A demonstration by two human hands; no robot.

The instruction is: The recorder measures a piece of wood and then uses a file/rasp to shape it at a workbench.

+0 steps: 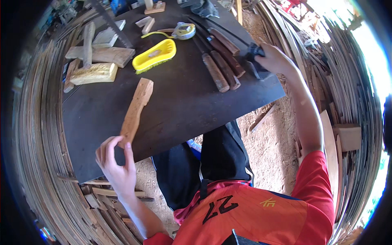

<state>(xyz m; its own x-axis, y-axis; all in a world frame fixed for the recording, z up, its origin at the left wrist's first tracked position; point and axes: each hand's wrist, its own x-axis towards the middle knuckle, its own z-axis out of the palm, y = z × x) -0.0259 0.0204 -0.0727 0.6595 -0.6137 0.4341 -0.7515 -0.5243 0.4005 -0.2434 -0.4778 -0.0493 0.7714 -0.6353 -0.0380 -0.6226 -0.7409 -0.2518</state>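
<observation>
My left hand pinches the near end of a shaped wooden piece between thumb and fingers. The piece slants away over the dark tabletop, and a notch shows on its right side. At the table's right edge my right hand is closed round a black handle of a tool whose kind I cannot make out. Close to that hand lie several long dark tools with wooden handles, side by side. A yellow brush lies bristles down beyond the wooden piece, with a small wood scrap on it.
A tape measure with its yellow tape partly out lies behind the brush. Wood blocks are piled at the table's far left, beside an upright saw-like blade. Stacked timber strips line both sides, and offcuts lie on the floor.
</observation>
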